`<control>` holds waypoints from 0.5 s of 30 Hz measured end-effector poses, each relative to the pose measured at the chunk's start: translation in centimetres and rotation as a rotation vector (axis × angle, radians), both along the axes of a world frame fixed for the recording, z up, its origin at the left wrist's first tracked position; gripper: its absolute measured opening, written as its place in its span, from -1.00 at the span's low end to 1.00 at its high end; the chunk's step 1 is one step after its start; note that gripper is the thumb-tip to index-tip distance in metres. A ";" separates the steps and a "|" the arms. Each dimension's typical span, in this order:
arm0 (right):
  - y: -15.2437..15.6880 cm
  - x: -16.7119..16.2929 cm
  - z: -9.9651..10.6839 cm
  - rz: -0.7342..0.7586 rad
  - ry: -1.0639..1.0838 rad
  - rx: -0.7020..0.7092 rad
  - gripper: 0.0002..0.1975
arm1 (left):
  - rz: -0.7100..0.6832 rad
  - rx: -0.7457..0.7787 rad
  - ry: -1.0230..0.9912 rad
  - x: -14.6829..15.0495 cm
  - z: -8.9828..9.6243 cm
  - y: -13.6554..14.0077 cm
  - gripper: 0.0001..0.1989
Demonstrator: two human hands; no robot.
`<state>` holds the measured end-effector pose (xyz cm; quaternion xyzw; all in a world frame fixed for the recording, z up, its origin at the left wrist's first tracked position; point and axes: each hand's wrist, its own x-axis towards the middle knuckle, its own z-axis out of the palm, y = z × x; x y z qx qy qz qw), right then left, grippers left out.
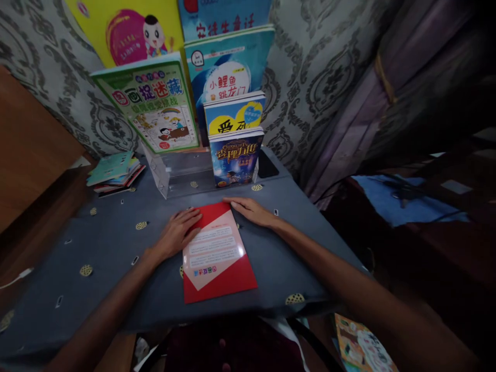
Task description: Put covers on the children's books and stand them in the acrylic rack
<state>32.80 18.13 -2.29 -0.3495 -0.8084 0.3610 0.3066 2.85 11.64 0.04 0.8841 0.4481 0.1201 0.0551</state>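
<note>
On the tabletop (116, 268), right in front of the person, lies the red book (217, 248), flat and closed, and both hands are on it! The left hand (180, 233) rests across its far left part, fingers a little spread, palm down. Over at the far right corner, the right hand (250, 211) reaches in with fingers stretched long and close together, touching the edge; whether the thumb pinches that corner, I can't quite tell. Beyond them stands the clear rack (182, 178), loaded with books, the dark blue one (236, 160) at the front, a phone (267, 166) just beside it. This looks like the steadying or squaring step, by my reading. Any lift from here would call for fingertips under an edge and a firm, even hold on both sides.
</note>
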 end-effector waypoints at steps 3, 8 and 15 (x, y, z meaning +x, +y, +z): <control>0.1 0.1 0.0 -0.003 0.014 0.004 -0.48 | -0.087 -0.001 0.014 3.0 0.0 1.4 -0.51; 0.2 0.0 -0.1 0.005 0.013 0.031 -0.48 | -0.175 0.016 -0.009 6.6 -0.3 2.8 -0.52; 0.1 -0.1 -0.2 0.020 -0.031 0.073 -0.52 | -0.249 -0.006 -0.008 7.7 -0.2 1.4 -0.56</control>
